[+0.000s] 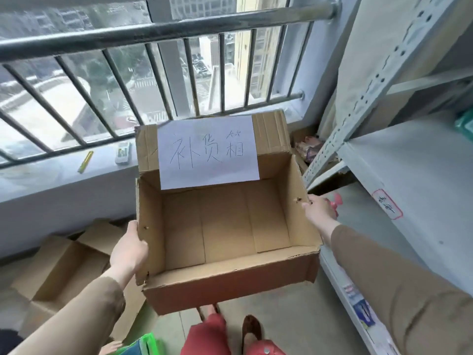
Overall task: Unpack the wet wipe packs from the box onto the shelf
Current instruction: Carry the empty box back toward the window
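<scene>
Cardboard box [225,226] between both hands.

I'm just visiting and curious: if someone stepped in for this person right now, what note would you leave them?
Left hand grips the left wall of the cardboard box; right hand holds its right wall. The box is held up in front of the window railing, beside the grey shelf.
Done: the box shows bare cardboard inside, no packs left.
Green packaging sits at the shelf's far edge; too cropped to identify.
Left: set the box down.
</scene>
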The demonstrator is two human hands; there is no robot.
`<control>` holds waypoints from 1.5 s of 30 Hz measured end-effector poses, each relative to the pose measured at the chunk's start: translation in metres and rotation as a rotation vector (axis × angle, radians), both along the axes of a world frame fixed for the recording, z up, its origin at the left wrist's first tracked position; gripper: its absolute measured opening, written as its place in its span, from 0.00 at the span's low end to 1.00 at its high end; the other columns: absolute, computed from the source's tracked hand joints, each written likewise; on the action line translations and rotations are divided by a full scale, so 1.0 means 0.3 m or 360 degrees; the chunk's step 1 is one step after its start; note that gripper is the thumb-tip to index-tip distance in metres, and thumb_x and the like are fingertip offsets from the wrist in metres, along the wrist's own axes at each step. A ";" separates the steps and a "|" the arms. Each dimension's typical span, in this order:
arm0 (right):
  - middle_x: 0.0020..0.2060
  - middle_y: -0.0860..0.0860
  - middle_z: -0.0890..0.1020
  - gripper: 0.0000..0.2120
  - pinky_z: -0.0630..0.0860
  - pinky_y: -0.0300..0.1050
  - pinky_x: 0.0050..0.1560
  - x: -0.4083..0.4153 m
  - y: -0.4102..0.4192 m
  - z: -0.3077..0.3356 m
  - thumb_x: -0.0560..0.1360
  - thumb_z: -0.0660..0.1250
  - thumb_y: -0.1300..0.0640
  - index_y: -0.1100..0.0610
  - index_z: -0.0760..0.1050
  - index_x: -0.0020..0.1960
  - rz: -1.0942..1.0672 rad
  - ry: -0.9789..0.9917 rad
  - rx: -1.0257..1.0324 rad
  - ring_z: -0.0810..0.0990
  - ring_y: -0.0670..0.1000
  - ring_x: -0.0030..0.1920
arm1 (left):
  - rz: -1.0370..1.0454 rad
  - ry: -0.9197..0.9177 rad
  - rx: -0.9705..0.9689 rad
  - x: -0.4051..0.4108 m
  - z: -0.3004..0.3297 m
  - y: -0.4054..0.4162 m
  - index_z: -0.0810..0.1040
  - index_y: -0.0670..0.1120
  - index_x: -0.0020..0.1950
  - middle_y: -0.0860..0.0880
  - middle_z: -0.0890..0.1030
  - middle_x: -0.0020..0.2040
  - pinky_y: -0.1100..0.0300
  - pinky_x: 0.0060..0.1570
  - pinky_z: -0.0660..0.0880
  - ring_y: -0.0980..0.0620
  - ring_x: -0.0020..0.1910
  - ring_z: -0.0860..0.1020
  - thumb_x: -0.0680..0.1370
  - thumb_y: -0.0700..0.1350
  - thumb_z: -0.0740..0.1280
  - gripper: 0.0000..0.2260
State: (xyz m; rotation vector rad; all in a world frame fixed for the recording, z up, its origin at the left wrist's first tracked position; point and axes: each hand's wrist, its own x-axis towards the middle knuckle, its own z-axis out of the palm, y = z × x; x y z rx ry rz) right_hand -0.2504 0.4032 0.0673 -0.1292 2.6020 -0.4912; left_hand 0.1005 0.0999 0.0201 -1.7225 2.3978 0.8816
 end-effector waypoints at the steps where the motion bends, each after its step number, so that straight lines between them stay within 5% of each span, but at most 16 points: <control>1: 0.72 0.57 0.72 0.21 0.67 0.50 0.67 -0.038 -0.065 0.002 0.83 0.60 0.51 0.51 0.68 0.75 0.0005 0.0003 0.0008 0.70 0.62 0.70 | 0.0019 0.0014 0.0007 -0.023 -0.012 -0.041 0.66 0.55 0.61 0.48 0.80 0.39 0.51 0.42 0.76 0.43 0.37 0.79 0.74 0.39 0.60 0.18; 14: 0.63 0.57 0.80 0.16 0.70 0.51 0.63 -0.389 -0.580 -0.236 0.82 0.62 0.53 0.52 0.76 0.68 0.0092 -0.0164 -0.0007 0.76 0.62 0.63 | 0.0043 -0.0092 0.0214 -0.264 -0.165 -0.440 0.65 0.49 0.54 0.45 0.79 0.39 0.48 0.41 0.77 0.42 0.36 0.78 0.74 0.37 0.60 0.13; 32: 0.63 0.56 0.79 0.18 0.73 0.53 0.61 -0.524 -0.708 -0.445 0.81 0.62 0.50 0.53 0.72 0.69 0.0230 -0.0217 0.0063 0.77 0.62 0.62 | 0.0105 -0.0276 0.0341 -0.391 -0.290 -0.527 0.64 0.48 0.58 0.45 0.79 0.43 0.51 0.43 0.73 0.40 0.42 0.78 0.75 0.41 0.63 0.14; 38: 0.67 0.58 0.76 0.23 0.72 0.51 0.63 -0.497 -0.680 -0.436 0.79 0.58 0.64 0.52 0.70 0.72 0.0237 -0.0069 0.0247 0.75 0.64 0.65 | -0.0014 -0.0311 0.0304 -0.378 -0.278 -0.509 0.63 0.47 0.54 0.44 0.80 0.39 0.48 0.41 0.77 0.41 0.37 0.78 0.73 0.36 0.61 0.13; 45: 0.62 0.59 0.78 0.19 0.73 0.54 0.62 -0.508 -0.626 -0.426 0.78 0.60 0.62 0.53 0.69 0.67 0.0196 -0.0167 0.0299 0.77 0.65 0.61 | -0.0063 -0.0379 0.0326 -0.389 -0.249 -0.521 0.63 0.48 0.50 0.45 0.80 0.40 0.49 0.43 0.78 0.42 0.38 0.79 0.70 0.40 0.62 0.12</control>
